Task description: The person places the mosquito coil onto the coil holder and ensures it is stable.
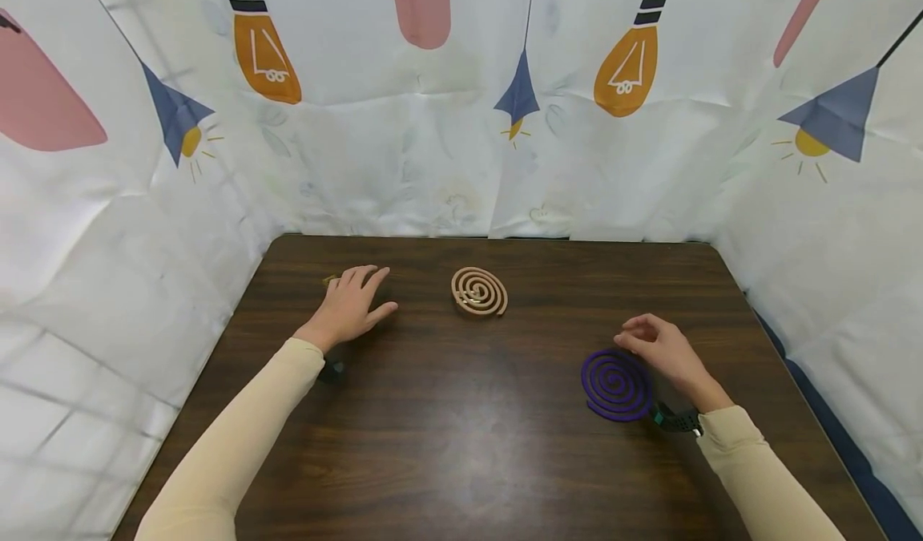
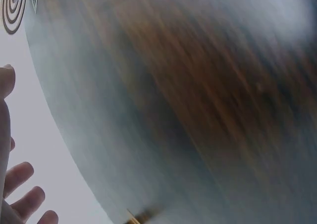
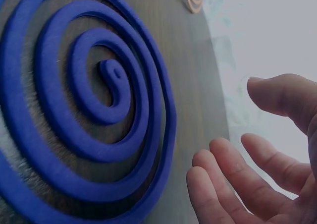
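Note:
A tan mosquito coil (image 1: 479, 292) sits near the table's far edge, with a shiny metal piece at its middle. In the left wrist view a grey metal piece also reaches into the coil (image 2: 13, 8). To its left, my left hand (image 1: 349, 304) is over the table, fingers spread and holding nothing. A purple-blue mosquito coil (image 1: 616, 385) lies flat at the right. Beside its upper right edge is my right hand (image 1: 665, 353), fingers loosely bent. In the right wrist view a gap shows between thumb and fingers (image 3: 257, 179), with nothing held and the purple-blue coil (image 3: 89, 105) apart from them.
A small yellowish item (image 1: 329, 280), too small to identify, lies behind the left hand. The dark wooden table (image 1: 461, 445) ends at a white patterned cloth (image 1: 433, 164), which also hangs along both sides.

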Demonstrator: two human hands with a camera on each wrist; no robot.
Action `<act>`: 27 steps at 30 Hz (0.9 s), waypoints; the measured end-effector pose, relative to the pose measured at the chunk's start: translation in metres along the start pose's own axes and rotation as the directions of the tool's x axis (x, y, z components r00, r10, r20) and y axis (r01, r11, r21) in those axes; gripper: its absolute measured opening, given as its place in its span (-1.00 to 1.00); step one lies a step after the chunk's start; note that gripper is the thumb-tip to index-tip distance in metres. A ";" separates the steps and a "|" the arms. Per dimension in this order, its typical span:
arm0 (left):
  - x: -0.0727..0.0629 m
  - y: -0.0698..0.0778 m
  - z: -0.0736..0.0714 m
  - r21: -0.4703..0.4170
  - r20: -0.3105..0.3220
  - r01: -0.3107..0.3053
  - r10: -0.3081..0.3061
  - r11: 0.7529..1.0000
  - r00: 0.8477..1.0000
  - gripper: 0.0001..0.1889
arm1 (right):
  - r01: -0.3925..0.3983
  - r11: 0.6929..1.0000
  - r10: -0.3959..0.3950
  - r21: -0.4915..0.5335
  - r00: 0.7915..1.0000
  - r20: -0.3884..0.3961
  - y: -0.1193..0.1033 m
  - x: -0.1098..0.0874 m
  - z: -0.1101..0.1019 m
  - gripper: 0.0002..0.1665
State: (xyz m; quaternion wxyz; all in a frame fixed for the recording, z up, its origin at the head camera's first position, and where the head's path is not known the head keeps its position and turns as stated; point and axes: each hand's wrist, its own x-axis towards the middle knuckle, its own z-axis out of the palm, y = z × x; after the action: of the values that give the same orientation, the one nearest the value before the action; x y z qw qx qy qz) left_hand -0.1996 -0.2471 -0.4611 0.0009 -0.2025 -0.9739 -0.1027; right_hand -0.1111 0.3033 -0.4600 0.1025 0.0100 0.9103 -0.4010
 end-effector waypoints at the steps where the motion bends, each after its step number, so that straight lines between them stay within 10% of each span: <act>1: -0.001 -0.002 -0.001 -0.001 -0.003 0.003 -0.003 1.000 1.000 -0.21 | -0.003 1.000 0.003 -0.001 1.000 -0.004 0.001 -0.001 0.000 -0.35; 27: -0.018 -0.056 -0.017 0.013 -0.008 0.114 -0.114 0.993 0.993 -0.21 | -0.043 0.999 0.043 -0.029 0.999 -0.023 0.019 -0.022 0.005 -0.37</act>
State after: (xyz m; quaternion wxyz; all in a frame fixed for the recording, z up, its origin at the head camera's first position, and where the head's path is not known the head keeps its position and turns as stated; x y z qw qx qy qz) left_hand -0.2052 -0.3076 -0.4566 0.0002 -0.1462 -0.9845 -0.0969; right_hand -0.0871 0.3140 -0.4724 0.1012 0.0325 0.9168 -0.3848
